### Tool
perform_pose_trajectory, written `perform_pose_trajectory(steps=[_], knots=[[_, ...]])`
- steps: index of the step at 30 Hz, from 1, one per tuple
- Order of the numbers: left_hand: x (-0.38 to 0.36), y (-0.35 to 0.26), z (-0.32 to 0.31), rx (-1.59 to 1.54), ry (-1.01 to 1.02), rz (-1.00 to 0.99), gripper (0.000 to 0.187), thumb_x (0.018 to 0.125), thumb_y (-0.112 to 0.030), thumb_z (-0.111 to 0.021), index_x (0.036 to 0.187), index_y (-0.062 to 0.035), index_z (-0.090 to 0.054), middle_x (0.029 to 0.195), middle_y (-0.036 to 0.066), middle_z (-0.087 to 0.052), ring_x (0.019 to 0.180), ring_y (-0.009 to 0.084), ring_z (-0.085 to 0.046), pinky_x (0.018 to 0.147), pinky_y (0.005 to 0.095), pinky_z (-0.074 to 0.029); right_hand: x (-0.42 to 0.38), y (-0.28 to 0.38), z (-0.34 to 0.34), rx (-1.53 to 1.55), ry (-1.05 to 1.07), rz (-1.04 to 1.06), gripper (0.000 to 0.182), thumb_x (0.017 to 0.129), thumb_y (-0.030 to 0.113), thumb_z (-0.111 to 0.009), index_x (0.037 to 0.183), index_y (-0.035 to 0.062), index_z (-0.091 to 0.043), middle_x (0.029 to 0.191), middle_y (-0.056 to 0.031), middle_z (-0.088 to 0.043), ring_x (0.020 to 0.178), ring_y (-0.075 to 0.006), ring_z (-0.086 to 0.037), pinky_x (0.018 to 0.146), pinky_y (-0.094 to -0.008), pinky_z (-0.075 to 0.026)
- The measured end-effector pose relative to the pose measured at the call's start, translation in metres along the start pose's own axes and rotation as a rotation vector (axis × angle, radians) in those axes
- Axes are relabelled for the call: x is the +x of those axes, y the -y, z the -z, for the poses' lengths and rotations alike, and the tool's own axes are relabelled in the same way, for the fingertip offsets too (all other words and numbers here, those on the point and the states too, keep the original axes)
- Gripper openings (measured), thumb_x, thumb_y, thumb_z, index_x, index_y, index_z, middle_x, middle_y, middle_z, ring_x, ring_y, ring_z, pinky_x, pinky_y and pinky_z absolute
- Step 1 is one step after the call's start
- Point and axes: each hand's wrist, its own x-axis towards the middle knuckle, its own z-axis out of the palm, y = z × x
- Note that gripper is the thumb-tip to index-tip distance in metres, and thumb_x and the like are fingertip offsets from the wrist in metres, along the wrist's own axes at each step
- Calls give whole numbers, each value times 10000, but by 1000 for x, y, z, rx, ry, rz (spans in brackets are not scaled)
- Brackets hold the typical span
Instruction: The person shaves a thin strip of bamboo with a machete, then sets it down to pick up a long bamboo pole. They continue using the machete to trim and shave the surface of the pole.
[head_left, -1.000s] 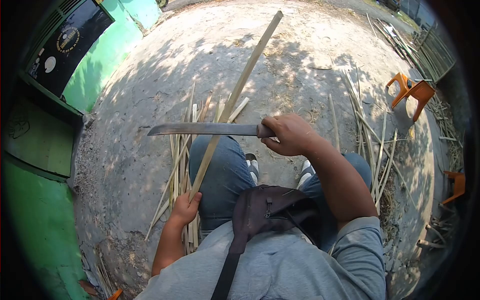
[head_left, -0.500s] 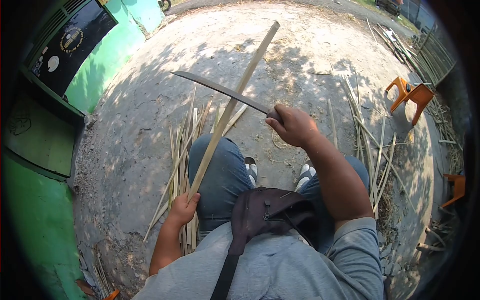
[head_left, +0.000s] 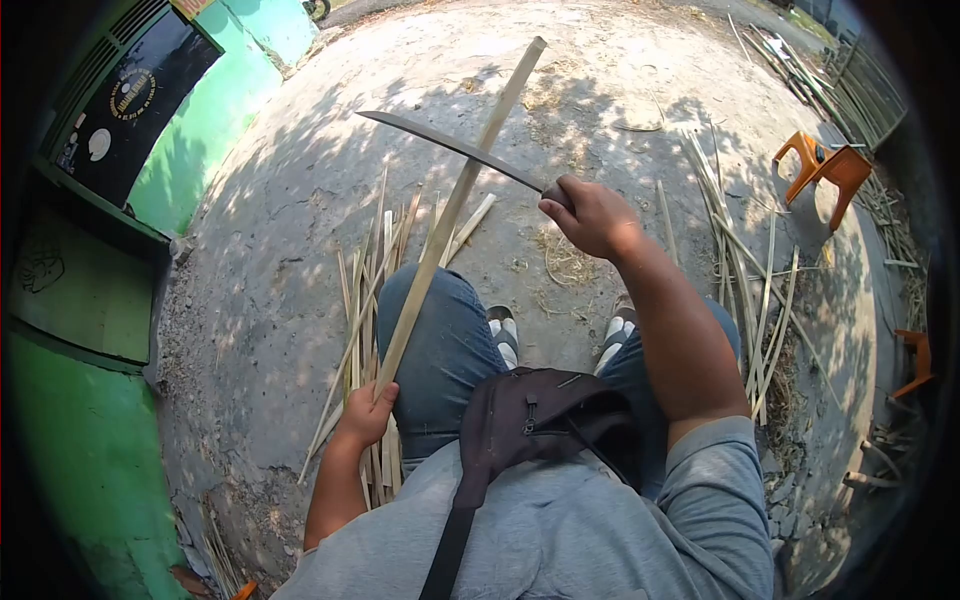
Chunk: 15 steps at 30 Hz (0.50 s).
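Note:
My left hand (head_left: 366,414) is closed round the lower end of a long, flat bamboo strip (head_left: 437,243). The strip slants up and away across my left knee, its far end out over the ground. In my right hand (head_left: 592,218) is the dark handle of a machete (head_left: 430,135), gripped with the fingers wrapped round it. The long, dark blade points left and crosses the strip in its upper half, overlapping it in this view.
Bamboo strips (head_left: 352,290) lie beside my left leg, and more strips (head_left: 735,240) lie to the right. An orange plastic stool (head_left: 843,182) stands at the right. A green wall (head_left: 85,450) runs along the left. A dark waist bag (head_left: 530,415) rests on my lap.
My right hand and the machete have moved a little forward along the strip, away from my body. My left hand keeps its hold on the strip's lower end.

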Motion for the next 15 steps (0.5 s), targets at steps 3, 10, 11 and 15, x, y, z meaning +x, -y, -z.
perform_pose_trajectory(steps=[3, 10, 11, 15], knots=[[1, -6, 5, 6, 30, 24, 603, 1036, -546, -576, 1044, 47, -684, 831, 120, -687, 783, 218, -629, 758, 372, -507, 0, -3, -4, 21, -23, -4, 443, 992, 504, -602, 1007, 63, -631, 914, -208, -711, 882, -440, -685, 765, -524, -531], [1, -8, 2, 11, 39, 34, 597, 1038, -539, -578, 1027, 48, -687, 805, 96, -679, 762, 198, -619, 723, 361, -501, -25, 44, -12, -165, 181, 410, 400, 949, 518, -646, 942, 119, -624, 823, -122, -705, 802, -379, -704, 683, -497, -534], [0, -8, 3, 23, 35, 29, 597, 1039, -537, -578, 1022, 49, -687, 797, 95, -677, 753, 196, -617, 713, 361, -499, -23, 45, -13, -153, 168, 412, 396, 946, 515, -650, 941, 120, -625, 824, -122, -706, 801, -379, -704, 683, -497, -534], [-1, 0, -2, -3, -6, -11, 586, 1043, -527, -575, 1007, 48, -685, 772, 84, -661, 732, 189, -605, 694, 357, -494, -11, 20, -11, -68, 110, 287, 403, 947, 501, -659, 949, 100, -630, 847, -152, -707, 832, -405, -695, 709, -507, -532]])
